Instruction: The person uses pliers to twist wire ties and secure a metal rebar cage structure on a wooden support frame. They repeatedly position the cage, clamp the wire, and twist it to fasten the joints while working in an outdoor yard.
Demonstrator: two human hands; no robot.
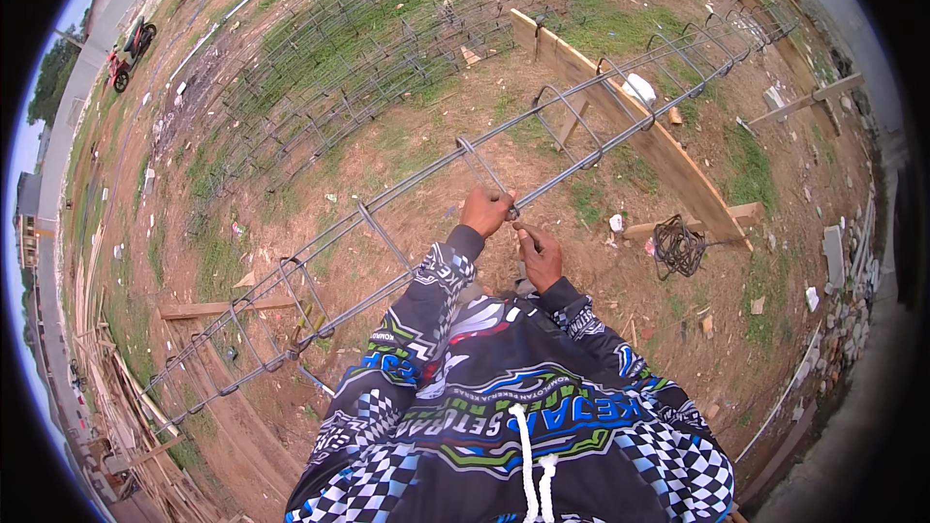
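A long rebar cage (pixel 387 281) with square stirrups runs slantwise in front of me, from the lower left to the upper right. My left hand (pixel 487 211) is closed on its near bars, where a stirrup (pixel 480 163) meets them. Just below and to the right, my right hand (pixel 540 254) is closed, with its thumb and fingertips pinched close to the same joint. Whatever thin thing it may hold is too small to make out. What looks like pincers with yellowish handles (pixel 308 322) rests on the cage to the left.
A wooden board on edge (pixel 630 126) supports the cage at right; a timber crosspiece (pixel 228 308) lies under its left part. A coil of dark wire (pixel 678 247) sits on the ground at right. More rebar cages (pixel 387 48) lie on the grass beyond. Timber strips (pixel 107 378) are piled far left.
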